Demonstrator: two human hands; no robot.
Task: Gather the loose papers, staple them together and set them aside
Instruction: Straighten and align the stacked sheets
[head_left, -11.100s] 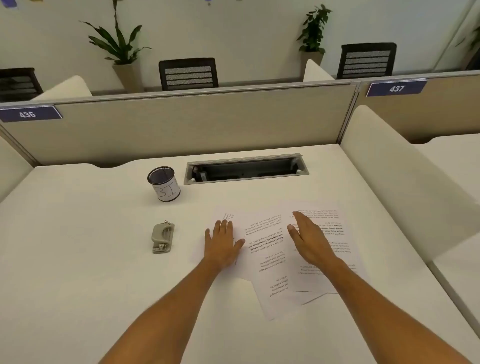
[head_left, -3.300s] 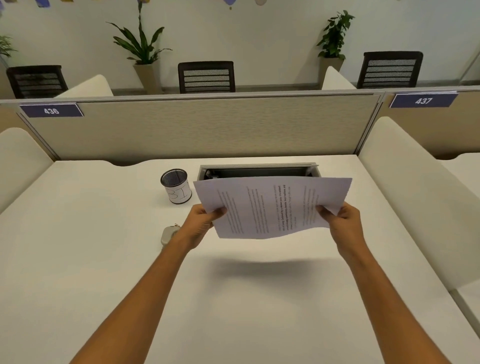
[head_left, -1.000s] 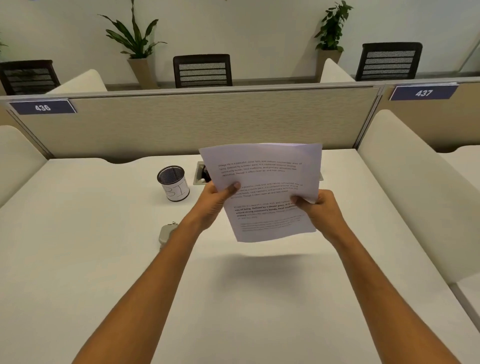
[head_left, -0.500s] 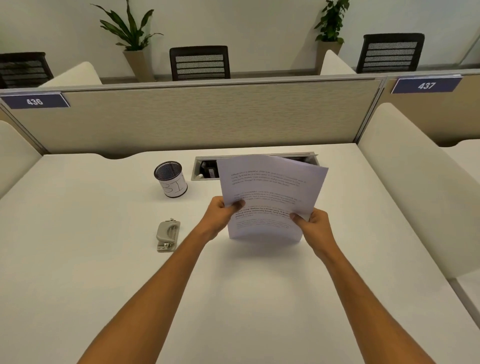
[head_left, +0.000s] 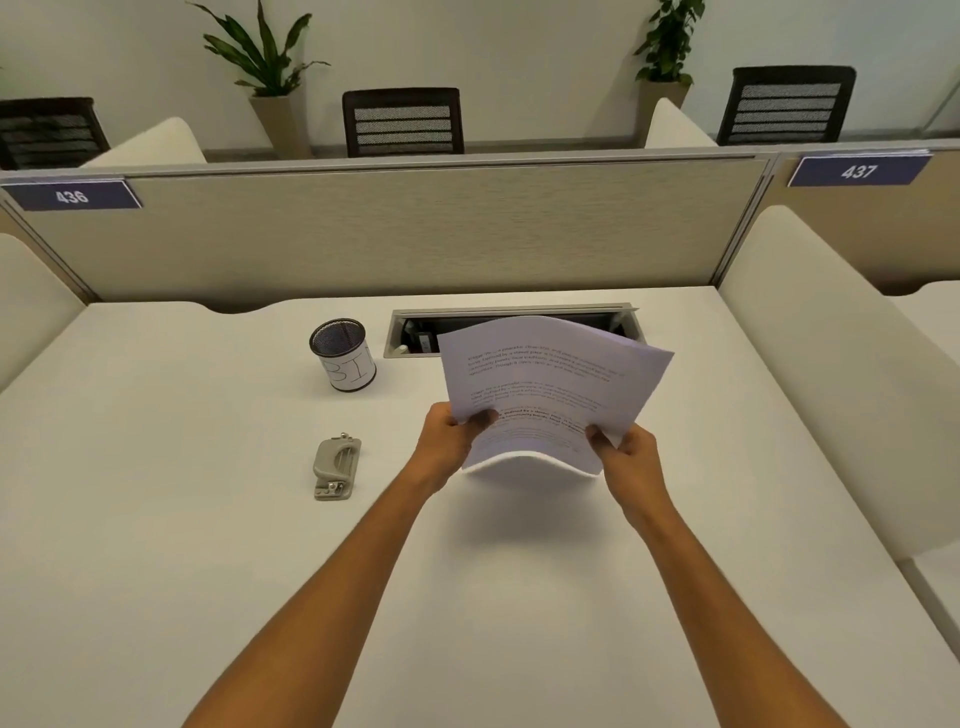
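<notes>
Both bare forearms are stretched forward, converging slightly. The left hand (head_left: 451, 436) is closed with its thumb pressed across the top, and the right hand (head_left: 626, 457) is likewise clenched, thumb uppermost; both are held at the same height.

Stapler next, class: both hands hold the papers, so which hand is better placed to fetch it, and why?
Left. The stapler lies on the desk just outside the left hand, nothing between. The right hand would have to cross the papers.
</notes>
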